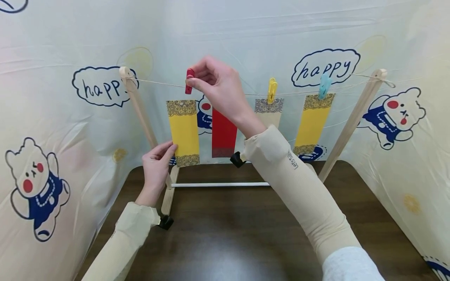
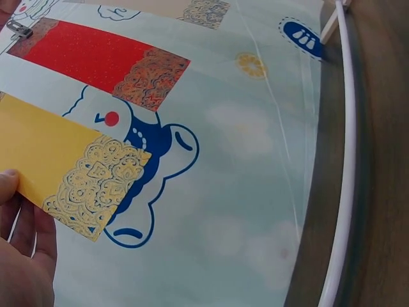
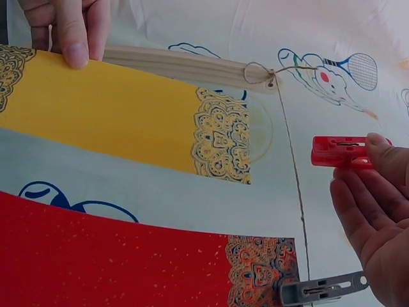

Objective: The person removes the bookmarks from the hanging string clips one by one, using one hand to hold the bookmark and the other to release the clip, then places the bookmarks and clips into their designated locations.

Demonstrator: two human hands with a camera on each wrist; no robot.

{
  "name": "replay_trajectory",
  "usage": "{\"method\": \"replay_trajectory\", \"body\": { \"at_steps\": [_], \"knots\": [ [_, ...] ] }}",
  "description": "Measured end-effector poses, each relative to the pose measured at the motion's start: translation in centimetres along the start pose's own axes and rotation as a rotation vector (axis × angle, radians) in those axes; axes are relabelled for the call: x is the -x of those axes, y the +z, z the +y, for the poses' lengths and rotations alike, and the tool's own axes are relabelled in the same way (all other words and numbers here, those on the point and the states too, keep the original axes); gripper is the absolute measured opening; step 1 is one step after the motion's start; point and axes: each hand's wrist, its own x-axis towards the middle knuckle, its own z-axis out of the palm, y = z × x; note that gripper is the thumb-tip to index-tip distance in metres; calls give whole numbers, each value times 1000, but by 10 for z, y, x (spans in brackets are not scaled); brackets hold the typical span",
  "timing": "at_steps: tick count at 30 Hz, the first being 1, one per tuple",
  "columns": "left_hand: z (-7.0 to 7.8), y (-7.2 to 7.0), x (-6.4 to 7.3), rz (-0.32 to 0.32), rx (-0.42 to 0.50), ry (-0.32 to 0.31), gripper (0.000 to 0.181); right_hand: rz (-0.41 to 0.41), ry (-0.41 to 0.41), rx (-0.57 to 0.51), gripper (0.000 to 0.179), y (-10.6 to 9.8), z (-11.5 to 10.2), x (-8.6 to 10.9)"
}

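Note:
My left hand (image 1: 157,167) pinches a yellow paper strip (image 1: 183,132) with lace-patterned ends by its left edge, near the lower end. The strip's top edge sits a little below the string (image 1: 158,82). Above it, my right hand (image 1: 219,84) pinches a red clothespin (image 1: 189,81) between thumb and fingers. In the right wrist view the red clothespin (image 3: 342,151) is apart from both the string and the yellow strip. Beside them a red strip (image 1: 224,134) hangs from a grey clothespin (image 3: 323,288), which my right hand hides in the head view.
Farther right, a yellow clothespin (image 1: 272,91) holds a cream strip (image 1: 268,111) and a blue clothespin (image 1: 325,86) holds another yellow strip (image 1: 314,125). Wooden posts (image 1: 353,121) carry the string, with a white rod (image 1: 219,184) low between them. A printed curtain hangs behind the brown table (image 1: 218,234).

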Motion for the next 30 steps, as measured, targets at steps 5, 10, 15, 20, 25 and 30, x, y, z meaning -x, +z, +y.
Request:
{"method": "replay_trajectory", "body": {
  "at_steps": [5,10,15,20,25,30],
  "knots": [
    [-1,-2,4,-9,-39,-15,26,-10,8,2,16,-4,5,9],
    [-2,-3,9,-10,-56,-6,26,-25,16,16,17,-7,9,17],
    [-3,-5,12,1,-60,2,26,-36,-1,8,16,-10,12,23],
    [-4,-7,17,-1,-47,-12,26,-49,13,18,17,-12,14,31],
    [-6,-8,21,1,-42,-29,26,-63,14,31,18,-13,18,39],
    [-7,-10,25,7,-60,-46,26,-69,64,48,20,-15,21,48]
  ]
}}
